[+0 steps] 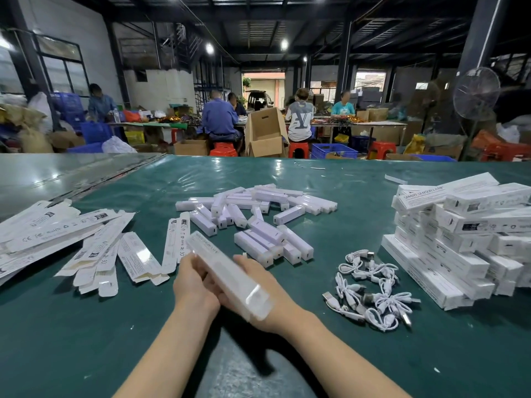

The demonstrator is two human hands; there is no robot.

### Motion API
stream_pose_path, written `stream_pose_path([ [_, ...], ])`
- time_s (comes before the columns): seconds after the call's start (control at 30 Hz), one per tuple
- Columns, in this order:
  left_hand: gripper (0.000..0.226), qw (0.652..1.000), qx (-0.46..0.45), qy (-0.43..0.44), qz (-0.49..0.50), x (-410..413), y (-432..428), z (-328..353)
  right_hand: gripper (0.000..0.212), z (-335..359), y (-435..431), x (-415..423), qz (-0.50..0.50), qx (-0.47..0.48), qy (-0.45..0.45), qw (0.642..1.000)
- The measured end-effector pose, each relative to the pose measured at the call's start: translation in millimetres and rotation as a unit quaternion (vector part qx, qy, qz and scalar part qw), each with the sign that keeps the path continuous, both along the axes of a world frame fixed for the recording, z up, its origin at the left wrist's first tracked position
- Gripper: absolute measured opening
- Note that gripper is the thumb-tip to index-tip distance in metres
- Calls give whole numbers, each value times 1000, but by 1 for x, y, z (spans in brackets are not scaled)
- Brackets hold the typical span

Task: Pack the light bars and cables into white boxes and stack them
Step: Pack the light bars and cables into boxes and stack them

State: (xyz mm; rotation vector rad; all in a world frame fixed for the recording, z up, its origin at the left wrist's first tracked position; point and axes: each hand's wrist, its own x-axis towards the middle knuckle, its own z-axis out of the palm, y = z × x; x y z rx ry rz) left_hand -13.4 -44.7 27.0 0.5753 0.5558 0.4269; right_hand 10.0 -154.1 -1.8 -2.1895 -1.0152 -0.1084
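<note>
One box (227, 271), blurred, lies slantwise across both hands above the table's (359, 179) near edge. The left hand (192, 285) grips its left side; the right hand (263, 278) cradles it from beneath, thumb against its side. Mid-table lies one pile of bars (253, 216); rightward one cable tangle (370, 291) and one stack (459, 239); leftward flat cartons (86, 242), all too overlapped to count.

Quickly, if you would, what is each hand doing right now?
Left hand: grips the white box.
Right hand: holds the same box, partly hidden behind it.
</note>
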Motion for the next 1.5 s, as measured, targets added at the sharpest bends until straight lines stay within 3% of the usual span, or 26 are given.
stream_pose_path([
  [0.07,20,999,-19,5,-28,0,-1,0,47,0,0,2,-7,-91,-64,994],
  [0.13,20,996,61,-3,-70,0,-4,-2,36,-2,-1,1,-8,-107,-116,987],
  [0.23,20,966,245,3,-87,0,-16,-4,30,-1,-2,1,-34,-49,-61,996],
  [0.3,29,962,267,9,-63,-1,-17,-3,25,1,-5,2,-64,-23,-42,997],
  [0.37,38,976,211,9,-56,0,-14,-2,20,2,-7,3,-90,-12,-41,995],
  [0.53,28,995,64,-37,-73,-2,-10,0,25,6,-8,6,-149,-28,-49,987],
  [0.63,28,995,-19,-62,-79,-4,-4,6,47,1,-17,17,-179,-150,-114,966],
  [0.73,12,991,-75,-83,-77,-8,6,10,45,-5,-22,20,-193,-181,-116,957],
  [0.87,13,990,-94,-77,-75,-11,4,9,28,-3,-21,21,-210,-150,-178,950],
  [1.0,21,981,-143,-89,-100,-8,6,3,16,-1,-25,20,-241,-101,-127,957],
  [1.07,29,975,-164,-109,-104,-6,7,1,8,-1,-27,21,-245,-1,-65,967],
  [1.13,31,977,-152,-119,-92,-4,10,1,19,4,-30,23,-243,146,27,959],
  [1.2,27,979,-142,-128,-69,-3,14,1,27,13,-34,23,-223,331,156,904],
  [1.27,8,978,-130,-149,-68,-5,19,5,29,19,-37,23,-179,483,282,810],
  [1.3,21,972,-122,-183,-77,-8,20,7,30,21,-39,23,-156,535,334,760],
  [1.33,54,965,-121,-219,-80,-10,20,8,31,23,-40,24,-133,573,379,715],
  [1.4,99,954,-125,-262,-74,-11,22,9,30,24,-44,26,-88,613,443,648],
  [1.5,106,956,-108,-260,-88,-11,21,10,30,25,-47,26,-23,626,490,607],
])
